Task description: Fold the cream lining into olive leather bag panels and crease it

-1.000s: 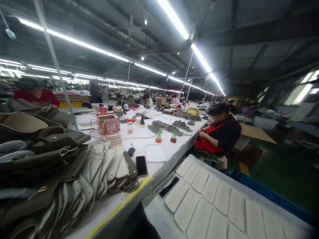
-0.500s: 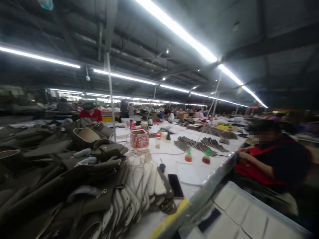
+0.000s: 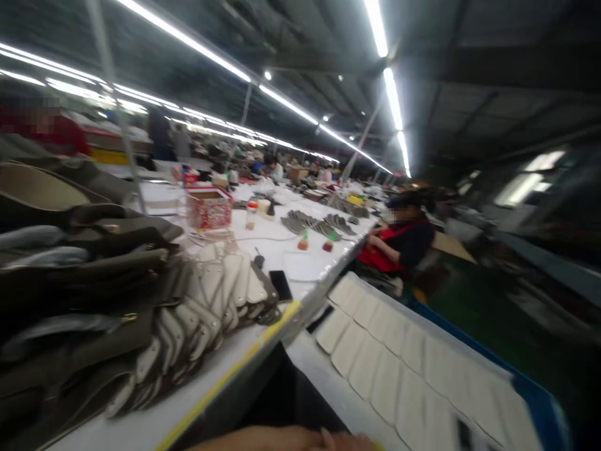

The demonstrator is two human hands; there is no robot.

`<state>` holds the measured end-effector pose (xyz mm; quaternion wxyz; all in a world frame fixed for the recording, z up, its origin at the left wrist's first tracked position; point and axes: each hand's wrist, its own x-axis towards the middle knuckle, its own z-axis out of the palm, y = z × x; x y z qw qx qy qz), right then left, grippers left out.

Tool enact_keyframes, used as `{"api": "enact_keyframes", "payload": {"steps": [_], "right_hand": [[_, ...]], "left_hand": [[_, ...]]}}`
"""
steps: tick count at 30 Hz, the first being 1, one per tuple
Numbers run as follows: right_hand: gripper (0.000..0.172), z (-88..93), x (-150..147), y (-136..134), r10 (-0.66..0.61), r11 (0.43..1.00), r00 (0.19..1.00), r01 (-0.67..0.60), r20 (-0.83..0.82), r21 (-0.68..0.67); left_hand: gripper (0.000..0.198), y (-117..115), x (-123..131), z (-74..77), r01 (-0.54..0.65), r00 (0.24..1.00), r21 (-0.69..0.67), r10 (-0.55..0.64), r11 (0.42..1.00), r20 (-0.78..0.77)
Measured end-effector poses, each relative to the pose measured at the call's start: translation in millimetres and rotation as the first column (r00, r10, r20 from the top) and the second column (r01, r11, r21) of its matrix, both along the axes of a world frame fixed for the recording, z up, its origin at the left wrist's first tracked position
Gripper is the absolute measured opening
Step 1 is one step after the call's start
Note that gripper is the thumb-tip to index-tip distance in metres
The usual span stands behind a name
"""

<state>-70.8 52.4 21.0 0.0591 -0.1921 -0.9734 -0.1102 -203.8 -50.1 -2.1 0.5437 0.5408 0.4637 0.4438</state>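
At the bottom edge of the head view, my left hand (image 3: 328, 440) is partly in the picture, stretched toward the right, with its fingers cut off and blurred. It is nearest to the tray of pale cream pieces (image 3: 399, 351) at the lower right; whether it holds anything cannot be seen. My right hand is not in view. Left of the tray, a fanned stack of cream and dark strap-like pieces (image 3: 201, 313) lies on the white table (image 3: 244, 351). Dark olive bags (image 3: 79, 319) are heaped at the left.
A black phone (image 3: 280, 285), a red patterned box (image 3: 209, 209), a red-capped jar (image 3: 251, 215) and two green-tipped bottles (image 3: 303, 241) stand or lie on the table. A person in black and red (image 3: 399, 235) sits beyond the tray. A pole (image 3: 117, 106) rises at the left.
The view has turned right and down, so the table things appear further left and more of the tray shows. My left hand has come into view at the bottom.
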Motion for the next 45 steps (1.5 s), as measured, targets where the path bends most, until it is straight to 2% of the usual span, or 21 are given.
{"api": "enact_keyframes", "payload": {"steps": [2, 4, 7, 9, 12, 14, 18, 23, 30, 35, 40, 42, 45], "right_hand": [[0.029, -6.3, 24.9, -0.8, -0.094, 0.991, 0.988, 0.105, 0.126, -0.084], [0.039, -9.5, 39.4, -2.0, -0.130, 0.966, 0.967, 0.173, 0.219, -0.190], [0.044, -5.1, 47.7, -1.9, -0.180, 0.937, 0.951, 0.244, 0.249, -0.252], [0.042, 1.3, 54.4, -1.3, -0.202, 0.932, 0.949, 0.263, 0.244, -0.250], [0.041, 7.8, 72.4, 1.4, -0.201, 0.936, 0.958, 0.249, 0.204, -0.250], [0.041, 9.0, 84.4, 4.6, -0.222, 0.929, 0.958, 0.264, 0.179, -0.258], [0.044, 8.5, 92.7, 10.0, -0.294, 0.908, 0.943, 0.327, 0.158, -0.261], [0.046, 3.9, 88.0, 11.9, -0.284, 0.914, 0.944, 0.320, 0.171, -0.250], [0.049, -4.1, 98.1, 14.7, -0.267, 0.899, 0.940, 0.322, 0.212, -0.297], [0.038, -4.3, 106.3, 10.1, -0.192, 0.912, 0.957, 0.255, 0.217, -0.320], [0.034, -4.4, 109.4, 10.9, -0.155, 0.914, 0.959, 0.230, 0.237, -0.334], [0.035, -5.0, 108.9, 12.4, -0.155, 0.911, 0.959, 0.231, 0.236, -0.340], [0.035, -5.6, 108.1, 13.9, -0.174, 0.908, 0.960, 0.243, 0.220, -0.340]], "left_hand": [[0.032, 15.9, 10.7, -9.1, 0.087, 0.996, -0.039, -0.086, 0.995, 0.029], [0.038, 27.8, 18.9, -16.7, 0.151, 0.988, -0.082, -0.146, 0.985, 0.057], [0.048, 32.0, 22.3, -19.2, 0.193, 0.979, -0.143, -0.181, 0.971, 0.097], [0.055, 27.7, 20.6, -17.3, 0.165, 0.973, -0.246, -0.116, 0.955, 0.199], [0.055, 20.2, 18.5, -18.3, 0.096, 0.915, -0.424, 0.089, 0.901, 0.395], [0.049, 18.1, 20.3, -22.3, 0.065, 0.883, -0.453, 0.161, 0.889, 0.442], [0.040, 19.3, 31.1, -30.4, 0.011, 0.894, -0.420, 0.179, 0.907, 0.410], [0.039, 19.3, 40.4, -31.7, -0.036, 0.895, -0.423, 0.217, 0.905, 0.389], [0.039, 22.4, 41.1, -29.9, -0.029, 0.927, -0.426, 0.184, 0.904, 0.327], [0.040, 24.3, 46.1, -18.0, -0.011, 0.949, -0.438, 0.147, 0.899, 0.278], [0.046, 23.9, 54.0, -1.7, -0.089, 0.964, -0.486, 0.198, 0.869, 0.177], [0.047, 23.2, 55.4, -0.7, -0.096, 0.954, -0.508, 0.225, 0.856, 0.199], [0.049, 21.3, 56.3, -3.5, -0.046, 0.919, -0.536, 0.245, 0.843, 0.307]]}}
